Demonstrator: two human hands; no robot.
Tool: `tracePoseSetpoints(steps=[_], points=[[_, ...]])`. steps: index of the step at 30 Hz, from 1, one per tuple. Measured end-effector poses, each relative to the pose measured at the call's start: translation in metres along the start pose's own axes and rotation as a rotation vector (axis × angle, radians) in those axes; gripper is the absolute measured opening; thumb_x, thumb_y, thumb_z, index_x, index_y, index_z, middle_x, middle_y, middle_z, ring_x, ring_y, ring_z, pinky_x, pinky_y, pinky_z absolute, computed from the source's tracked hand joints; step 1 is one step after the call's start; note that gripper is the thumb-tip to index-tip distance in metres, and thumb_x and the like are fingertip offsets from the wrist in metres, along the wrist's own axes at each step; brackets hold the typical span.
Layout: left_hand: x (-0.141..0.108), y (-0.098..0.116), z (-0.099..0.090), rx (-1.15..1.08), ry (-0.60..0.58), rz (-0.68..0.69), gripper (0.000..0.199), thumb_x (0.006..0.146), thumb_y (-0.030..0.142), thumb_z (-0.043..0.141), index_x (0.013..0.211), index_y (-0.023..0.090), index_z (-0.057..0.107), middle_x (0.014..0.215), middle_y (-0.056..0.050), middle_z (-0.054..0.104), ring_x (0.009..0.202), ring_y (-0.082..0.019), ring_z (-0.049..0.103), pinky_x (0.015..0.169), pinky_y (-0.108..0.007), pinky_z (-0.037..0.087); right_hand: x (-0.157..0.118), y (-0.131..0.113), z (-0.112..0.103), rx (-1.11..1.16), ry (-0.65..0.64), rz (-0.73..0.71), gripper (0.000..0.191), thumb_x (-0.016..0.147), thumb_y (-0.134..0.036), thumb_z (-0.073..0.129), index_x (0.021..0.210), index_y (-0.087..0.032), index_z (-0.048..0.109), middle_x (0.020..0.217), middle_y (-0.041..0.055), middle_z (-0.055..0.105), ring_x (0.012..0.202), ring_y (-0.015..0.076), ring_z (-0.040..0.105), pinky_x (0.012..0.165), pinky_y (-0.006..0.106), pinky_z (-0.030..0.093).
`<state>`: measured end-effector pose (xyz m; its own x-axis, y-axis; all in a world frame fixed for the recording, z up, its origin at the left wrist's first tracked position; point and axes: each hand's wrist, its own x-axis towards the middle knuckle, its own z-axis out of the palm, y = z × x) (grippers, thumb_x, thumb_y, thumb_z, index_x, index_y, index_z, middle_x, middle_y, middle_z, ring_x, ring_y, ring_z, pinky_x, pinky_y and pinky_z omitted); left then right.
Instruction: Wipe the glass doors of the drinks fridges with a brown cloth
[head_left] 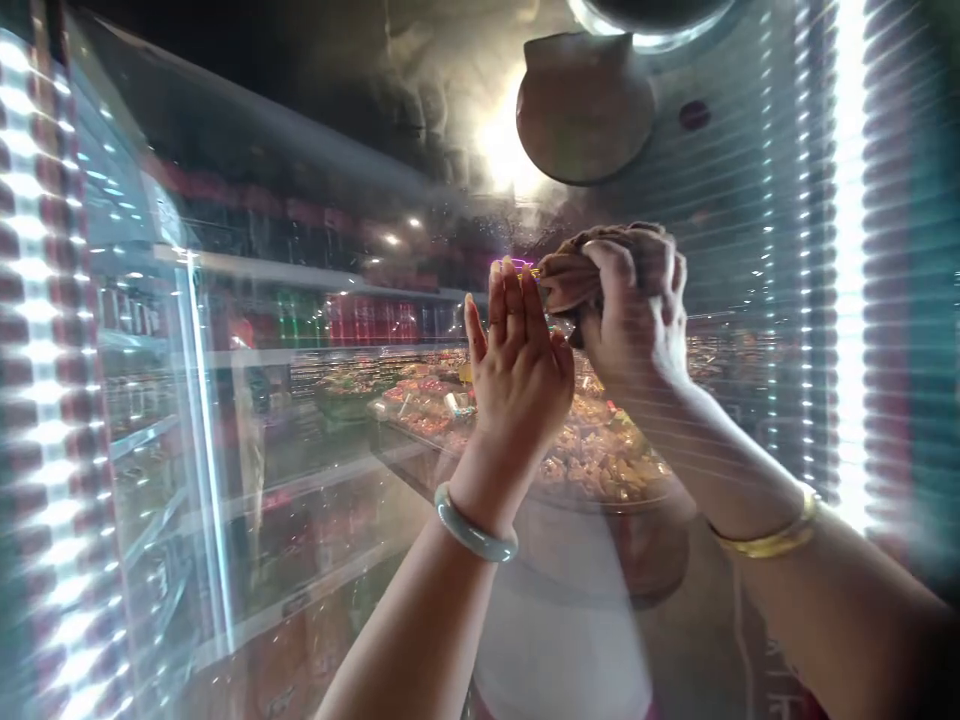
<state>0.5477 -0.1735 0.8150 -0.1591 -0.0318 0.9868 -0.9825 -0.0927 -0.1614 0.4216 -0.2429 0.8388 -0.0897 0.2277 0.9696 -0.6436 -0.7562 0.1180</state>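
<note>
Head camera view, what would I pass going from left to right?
Broad light strip, thin light line, left hand, right hand gripping a bunched brown cloth, gold bangle, tall bright light strip.

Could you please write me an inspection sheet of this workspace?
Surface: shiny, see-through pane, with reflections.
Job's things: bunched brown cloth, raised near the pane.
Clutter: heaped small items, seen through or reflected in the pane; too blurred to identify.
Hands: left hand open, contact with pane unclear; right hand grips the cloth.
Cables: nothing seen.
Surroundings: bright light strips at far left and right.
</note>
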Motion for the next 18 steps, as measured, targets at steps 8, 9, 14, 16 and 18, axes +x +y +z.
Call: tracePoseSetpoints(steps=[8, 9, 14, 16, 18], points=[[-0.022, 0.044, 0.021, -0.045, 0.035, 0.03, 0.066, 0.103, 0.021, 0.038, 0.167, 0.011, 0.023, 0.173, -0.013, 0.027, 0.164, -0.023, 0.019, 0.137, -0.055, 0.003, -0.041, 0.073, -0.027, 0.019, 0.026, -0.208, 0.053, 0.092, -0.019, 0.059, 0.144, -0.028, 0.05, 0.144, 0.0111, 0.053, 0.14, 0.0303, 0.051, 0.118, 0.055, 0.048], [-0.021, 0.054, 0.025, -0.06, 0.031, 0.042, 0.066, 0.103, 0.021, 0.038, 0.166, 0.011, 0.024, 0.173, -0.012, 0.029, 0.164, -0.022, 0.021, 0.137, -0.055, 0.002, -0.033, 0.086, -0.027, 0.011, 0.063, -0.192, 0.054, 0.092, -0.018, 0.058, 0.145, -0.027, 0.049, 0.144, 0.0125, 0.053, 0.139, 0.0299, 0.05, 0.118, 0.054, 0.047], [-0.005, 0.086, 0.042, -0.09, 0.006, 0.03, 0.064, 0.103, 0.022, 0.039, 0.165, 0.012, 0.029, 0.173, -0.011, 0.03, 0.164, -0.024, 0.019, 0.136, -0.056, -0.002, -0.006, 0.094, -0.012, 0.033, 0.153, -0.047, 0.053, 0.092, -0.019, 0.056, 0.144, -0.024, 0.049, 0.144, 0.0138, 0.051, 0.14, 0.0308, 0.048, 0.119, 0.057, 0.043], [-0.005, 0.088, 0.043, -0.091, -0.007, 0.034, 0.066, 0.102, 0.023, 0.041, 0.166, 0.012, 0.027, 0.173, -0.011, 0.03, 0.165, -0.024, 0.017, 0.137, -0.055, 0.0, -0.022, 0.087, -0.018, 0.048, 0.092, -0.038, 0.049, 0.094, -0.022, 0.055, 0.143, -0.025, 0.05, 0.146, 0.0137, 0.05, 0.143, 0.0316, 0.046, 0.118, 0.059, 0.043], [-0.015, 0.089, 0.041, -0.086, -0.03, 0.055, 0.068, 0.102, 0.024, 0.043, 0.166, 0.009, 0.025, 0.173, -0.012, 0.028, 0.165, -0.024, 0.015, 0.138, -0.052, 0.003, -0.05, 0.086, -0.033, 0.059, 0.023, -0.08, 0.049, 0.094, -0.024, 0.055, 0.143, -0.027, 0.05, 0.148, 0.0131, 0.049, 0.143, 0.0319, 0.047, 0.117, 0.058, 0.046]])
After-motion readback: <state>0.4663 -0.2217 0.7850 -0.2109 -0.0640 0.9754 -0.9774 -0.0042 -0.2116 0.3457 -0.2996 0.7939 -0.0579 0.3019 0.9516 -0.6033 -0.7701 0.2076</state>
